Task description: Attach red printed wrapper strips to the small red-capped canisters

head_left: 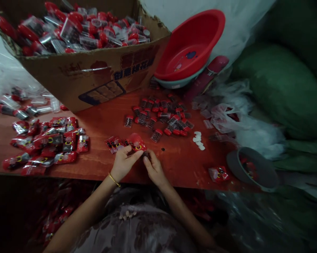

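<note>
My left hand (123, 161) is closed on a red printed plastic packet (136, 141) above the front part of the table. Close beside it, my right hand (154, 168) has its thumb and fingers pinched together at the packet's lower edge. A small dark item (145, 153) shows between the hands, too small to name. More flat red packets (114, 143) lie just left of the packet I hold. Beyond my hands is a loose pile of small clear containers with red caps and dark contents (171, 117).
Filled red packets (50, 140) are heaped at the left. A cardboard box (95, 75) of red-capped containers stands behind. Red basin (192, 42), white pieces (198, 140), plastic bags (255, 123) and a grey bowl (233, 161) occupy the right. One packet (218, 174) lies near the front edge.
</note>
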`<action>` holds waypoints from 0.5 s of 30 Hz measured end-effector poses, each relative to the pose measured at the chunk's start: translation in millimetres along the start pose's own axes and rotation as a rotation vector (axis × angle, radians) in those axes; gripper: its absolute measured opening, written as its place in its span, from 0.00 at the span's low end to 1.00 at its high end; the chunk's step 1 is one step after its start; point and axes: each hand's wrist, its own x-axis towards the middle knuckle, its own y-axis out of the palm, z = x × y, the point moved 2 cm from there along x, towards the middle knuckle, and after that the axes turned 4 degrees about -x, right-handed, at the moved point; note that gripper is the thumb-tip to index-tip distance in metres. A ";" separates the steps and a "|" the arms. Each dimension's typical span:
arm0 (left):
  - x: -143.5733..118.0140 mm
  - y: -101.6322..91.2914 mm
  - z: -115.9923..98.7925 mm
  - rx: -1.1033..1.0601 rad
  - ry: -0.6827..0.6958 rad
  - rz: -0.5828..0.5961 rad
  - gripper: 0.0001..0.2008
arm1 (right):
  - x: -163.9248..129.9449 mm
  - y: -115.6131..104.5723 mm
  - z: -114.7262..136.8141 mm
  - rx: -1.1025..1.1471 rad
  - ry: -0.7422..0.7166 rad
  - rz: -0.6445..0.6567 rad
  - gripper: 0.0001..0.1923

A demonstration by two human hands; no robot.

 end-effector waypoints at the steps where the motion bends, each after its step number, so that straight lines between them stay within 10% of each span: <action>1: 1.2 -0.2 3.7 0.078 0.022 0.037 0.11 | 3.5 -7.2 -3.0 -0.063 -0.037 -0.026 0.17; 15: -0.1 6.8 44.5 0.670 0.279 0.150 0.14 | 17.9 -30.3 -41.7 -0.259 -0.364 -0.003 0.13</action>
